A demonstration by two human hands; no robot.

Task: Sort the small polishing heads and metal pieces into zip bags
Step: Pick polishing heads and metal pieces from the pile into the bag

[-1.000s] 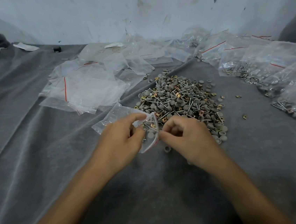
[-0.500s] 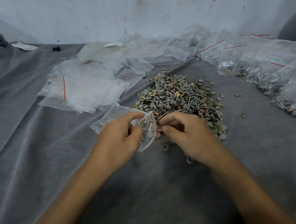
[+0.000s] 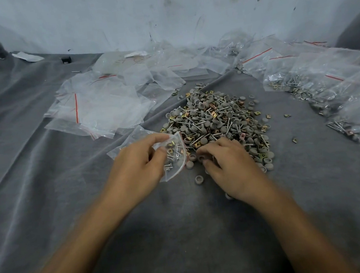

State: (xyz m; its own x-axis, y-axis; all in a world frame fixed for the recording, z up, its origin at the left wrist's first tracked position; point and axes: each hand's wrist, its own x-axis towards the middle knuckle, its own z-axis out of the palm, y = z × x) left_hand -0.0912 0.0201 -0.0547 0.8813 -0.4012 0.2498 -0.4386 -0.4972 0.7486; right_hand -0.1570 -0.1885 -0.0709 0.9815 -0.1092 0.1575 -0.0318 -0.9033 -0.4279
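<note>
While the left hand keeps pinching open the mouth of the zip bag, just left of the pile, the right hand has left that mouth and come down on the pile's near edge. Its fingers curl over the grey polishing heads there. Whether one is already pinched, I cannot tell. The bag holds a small mix of metal pieces and heads, so one drop looks done and the next pick is starting. A stray head lies on the grey cloth just nearer than the pile. Empty bags lie to the pile's far left and filled bags to its right. The pile is still large, so much sorting remains.
</note>
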